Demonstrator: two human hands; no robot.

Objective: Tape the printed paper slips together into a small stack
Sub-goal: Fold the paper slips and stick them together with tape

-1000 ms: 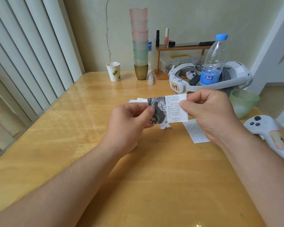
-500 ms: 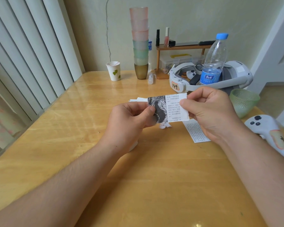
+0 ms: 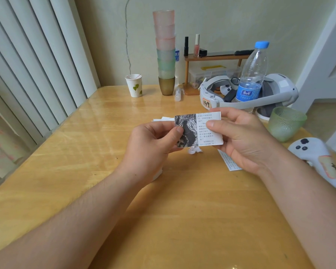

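I hold a printed paper slip (image 3: 198, 131) above the table, black picture on its left half and text on its right. My left hand (image 3: 153, 146) pinches its left edge with thumb on the picture. My right hand (image 3: 242, 136) pinches the right side, thumb over the text. Another printed slip (image 3: 229, 162) lies flat on the table under my right hand. More white slips (image 3: 163, 119) show behind the held one. A small crumpled white scrap (image 3: 195, 150) lies just below it. A white object (image 3: 157, 174) peeks out beneath my left wrist.
A green glass cup (image 3: 285, 123), a white controller (image 3: 318, 160), a headset (image 3: 260, 94) and a water bottle (image 3: 252, 74) crowd the right side. A paper cup (image 3: 134, 88), a tall stack of cups (image 3: 165, 51) and a small wooden shelf (image 3: 213, 61) stand at the back.
My right thumb has slid further left across the text of the slip. The slip and my left hand stay almost where they were.
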